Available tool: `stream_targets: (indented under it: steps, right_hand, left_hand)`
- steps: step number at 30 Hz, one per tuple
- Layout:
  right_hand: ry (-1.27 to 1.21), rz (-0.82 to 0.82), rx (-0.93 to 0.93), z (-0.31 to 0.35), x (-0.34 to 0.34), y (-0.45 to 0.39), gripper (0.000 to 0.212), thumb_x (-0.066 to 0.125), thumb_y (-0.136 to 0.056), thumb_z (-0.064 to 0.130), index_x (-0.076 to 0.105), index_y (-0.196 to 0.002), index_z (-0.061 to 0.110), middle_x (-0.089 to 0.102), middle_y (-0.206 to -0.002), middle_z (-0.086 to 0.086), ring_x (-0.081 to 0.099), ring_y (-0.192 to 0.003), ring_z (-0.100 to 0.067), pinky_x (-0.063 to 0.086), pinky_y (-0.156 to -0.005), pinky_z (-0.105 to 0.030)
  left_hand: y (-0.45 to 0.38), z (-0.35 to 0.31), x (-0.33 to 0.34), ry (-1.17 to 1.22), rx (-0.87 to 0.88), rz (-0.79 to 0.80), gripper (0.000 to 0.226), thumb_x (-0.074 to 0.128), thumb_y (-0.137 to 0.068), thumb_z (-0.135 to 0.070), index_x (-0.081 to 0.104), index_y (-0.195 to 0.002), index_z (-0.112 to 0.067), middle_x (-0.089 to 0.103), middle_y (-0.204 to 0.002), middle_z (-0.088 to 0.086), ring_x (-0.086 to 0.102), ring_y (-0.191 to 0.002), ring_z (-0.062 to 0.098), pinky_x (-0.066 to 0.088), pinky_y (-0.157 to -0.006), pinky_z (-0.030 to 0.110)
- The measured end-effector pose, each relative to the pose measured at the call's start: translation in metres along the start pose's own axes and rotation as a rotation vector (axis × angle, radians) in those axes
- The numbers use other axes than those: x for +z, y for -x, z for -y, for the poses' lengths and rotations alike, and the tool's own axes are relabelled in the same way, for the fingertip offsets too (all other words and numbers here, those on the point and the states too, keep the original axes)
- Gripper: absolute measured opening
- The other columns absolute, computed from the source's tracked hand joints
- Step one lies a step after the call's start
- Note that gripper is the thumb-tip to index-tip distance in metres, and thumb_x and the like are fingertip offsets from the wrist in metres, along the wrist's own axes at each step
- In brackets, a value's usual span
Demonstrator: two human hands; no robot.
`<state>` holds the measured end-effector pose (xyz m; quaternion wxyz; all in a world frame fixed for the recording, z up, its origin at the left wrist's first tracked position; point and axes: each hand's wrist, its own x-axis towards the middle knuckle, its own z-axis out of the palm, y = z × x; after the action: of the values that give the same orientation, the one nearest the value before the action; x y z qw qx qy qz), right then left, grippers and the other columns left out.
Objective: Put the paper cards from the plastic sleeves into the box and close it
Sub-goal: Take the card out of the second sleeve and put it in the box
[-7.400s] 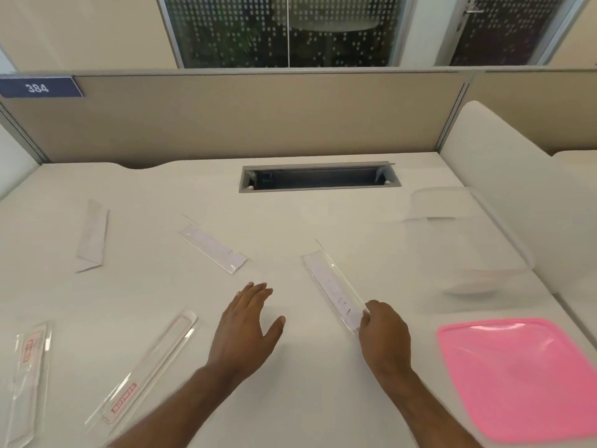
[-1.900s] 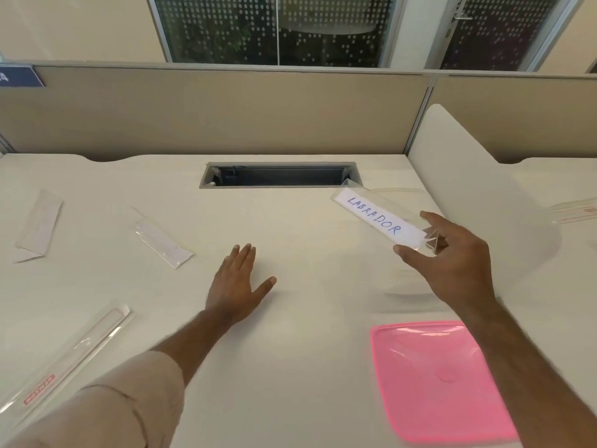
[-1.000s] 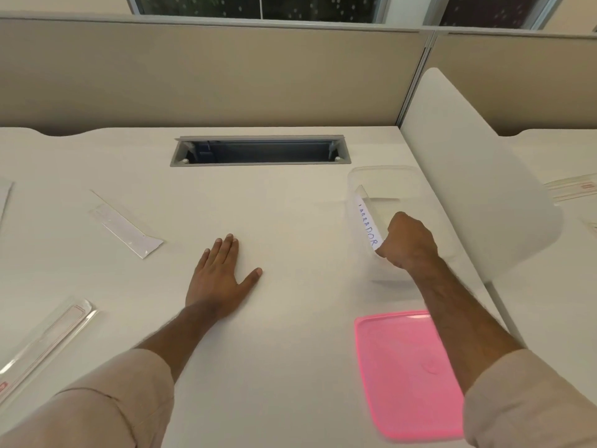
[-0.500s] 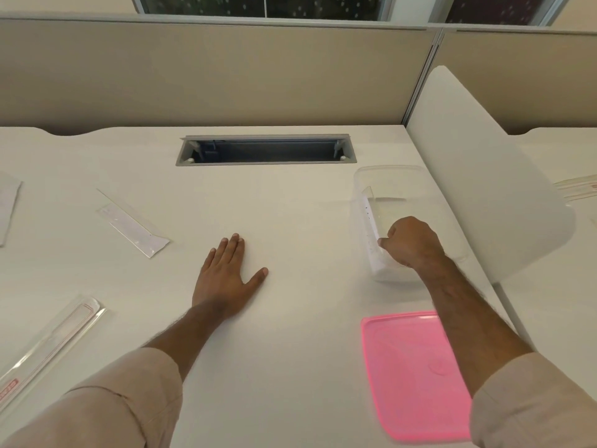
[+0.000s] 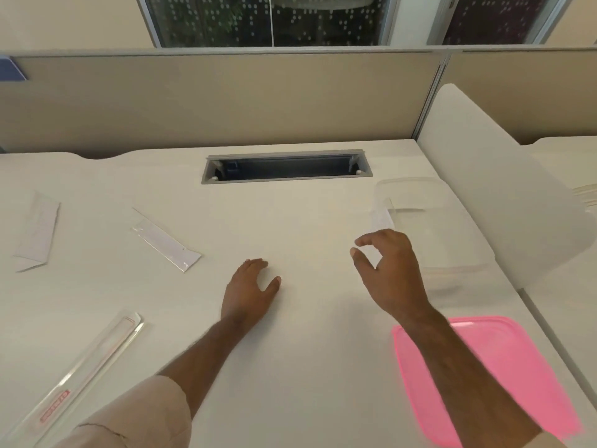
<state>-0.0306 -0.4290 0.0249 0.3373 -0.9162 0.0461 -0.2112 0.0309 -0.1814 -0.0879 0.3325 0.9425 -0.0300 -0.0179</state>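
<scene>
The clear plastic box [image 5: 452, 270] stands open at the right of the white desk, with a paper card [image 5: 381, 219] leaning inside against its left wall. My right hand [image 5: 387, 270] hovers just left of the box, fingers apart and empty. My left hand [image 5: 250, 291] rests palm down on the desk in the middle. The pink lid [image 5: 504, 376] lies near the front right edge, partly under my right forearm. A sleeve with a card [image 5: 166, 242] lies to the left, another [image 5: 37, 234] at the far left, and a long clear sleeve [image 5: 84, 370] at the front left.
A grey cable slot [image 5: 286, 168] is cut into the desk at the back. Beige partition walls stand behind, and a white curved divider [image 5: 484, 195] rises to the right of the box.
My right hand has let go of the card inside the box and pulled back out to the left, now open. The view has tilted up. My left hand stays on the desk.
</scene>
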Motion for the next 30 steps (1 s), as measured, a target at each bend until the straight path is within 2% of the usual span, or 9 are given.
stream_targets:
  steps: [2, 4, 6, 11, 15, 18, 24, 27, 30]
  right_hand:
    - [-0.056, 0.041, 0.014, 0.012, 0.016, 0.009, 0.008, 0.07, -0.084, 0.018, 0.069, -0.092, 0.017, 0.066, -0.094, 0.007, 0.053, -0.102, -0.015, 0.034, -0.075, -0.007]
    - [-0.101, 0.068, 0.029, 0.027, 0.033, 0.017, 0.008, 0.07, -0.084, 0.019, 0.068, -0.092, 0.019, 0.066, -0.093, 0.01, 0.053, -0.101, -0.014, 0.04, -0.077, -0.015]
    - [-0.154, 0.097, 0.038, 0.045, 0.052, 0.022, 0.008, 0.07, -0.085, 0.02, 0.068, -0.092, 0.022, 0.066, -0.094, 0.013, 0.054, -0.1, -0.012, 0.045, -0.08, -0.024]
    - [-0.248, 0.184, -0.009, 0.097, 0.102, 0.023, 0.01, 0.067, -0.086, 0.023, 0.067, -0.096, 0.022, 0.065, -0.096, 0.013, 0.056, -0.101, -0.01, 0.047, -0.083, -0.026]
    - [-0.249, 0.306, -0.043, 0.135, 0.149, 0.012, 0.018, 0.065, -0.086, 0.024, 0.066, -0.104, 0.02, 0.063, -0.097, 0.008, 0.056, -0.097, -0.013, 0.048, -0.084, -0.03]
    - [-0.197, 0.377, -0.025, 0.157, 0.185, -0.001, 0.027, 0.064, -0.086, 0.025, 0.063, -0.113, 0.021, 0.062, -0.103, 0.006, 0.057, -0.096, -0.012, 0.048, -0.084, -0.031]
    - [-0.016, 0.441, 0.024, 0.181, 0.245, -0.029, 0.039, 0.058, -0.09, 0.03, 0.057, -0.128, 0.019, 0.062, -0.12, -0.002, 0.06, -0.108, -0.021, 0.049, -0.088, -0.034]
    - [0.052, 0.428, 0.033, 0.183, 0.267, -0.04, 0.033, 0.054, -0.093, 0.03, 0.06, -0.123, 0.019, 0.063, -0.115, -0.002, 0.061, -0.104, -0.022, 0.049, -0.083, -0.033]
    - [0.058, 0.383, 0.02, 0.18, 0.272, -0.04, 0.022, 0.051, -0.094, 0.027, 0.067, -0.104, 0.016, 0.064, -0.1, -0.002, 0.062, -0.091, -0.024, 0.048, -0.073, -0.033]
  left_hand:
    - [0.008, 0.005, -0.02, 0.11, -0.053, -0.134, 0.035, 0.067, -0.089, -0.037, 0.063, -0.122, -0.024, 0.062, -0.129, -0.009, 0.055, -0.118, 0.011, 0.039, -0.095, 0.023]
    - [0.013, 0.014, -0.045, 0.185, -0.114, -0.214, 0.024, 0.068, -0.088, -0.033, 0.066, -0.111, -0.026, 0.067, -0.114, -0.013, 0.06, -0.099, 0.006, 0.042, -0.082, 0.022]
    - [0.015, 0.027, -0.073, 0.251, -0.214, -0.248, 0.013, 0.066, -0.087, -0.031, 0.066, -0.1, -0.03, 0.069, -0.099, -0.016, 0.064, -0.089, 0.005, 0.045, -0.074, 0.023]
    - [0.021, 0.067, -0.127, 0.281, -0.368, -0.305, 0.011, 0.065, -0.083, -0.026, 0.072, -0.092, -0.028, 0.07, -0.08, -0.017, 0.062, -0.076, -0.004, 0.043, -0.06, 0.017]
    - [0.02, 0.087, -0.155, 0.32, -0.384, -0.271, 0.014, 0.065, -0.084, -0.022, 0.071, -0.094, -0.031, 0.071, -0.084, -0.015, 0.065, -0.078, -0.001, 0.043, -0.057, 0.014]
    - [0.017, 0.096, -0.168, 0.346, -0.366, -0.272, 0.016, 0.066, -0.085, -0.019, 0.071, -0.096, -0.029, 0.071, -0.088, -0.016, 0.064, -0.085, -0.004, 0.042, -0.065, 0.008]
    - [0.004, 0.116, -0.187, 0.398, -0.345, -0.253, 0.014, 0.068, -0.086, -0.019, 0.073, -0.097, -0.027, 0.073, -0.091, -0.015, 0.067, -0.087, -0.003, 0.044, -0.07, 0.008]
    - [-0.011, 0.131, -0.196, 0.403, -0.342, -0.245, 0.014, 0.069, -0.087, -0.02, 0.073, -0.099, -0.025, 0.073, -0.092, -0.014, 0.067, -0.087, -0.002, 0.046, -0.073, 0.012]
    - [-0.022, 0.135, -0.203, 0.397, -0.33, -0.242, 0.015, 0.069, -0.087, -0.021, 0.073, -0.1, -0.026, 0.073, -0.091, -0.014, 0.067, -0.087, -0.003, 0.047, -0.073, 0.013]
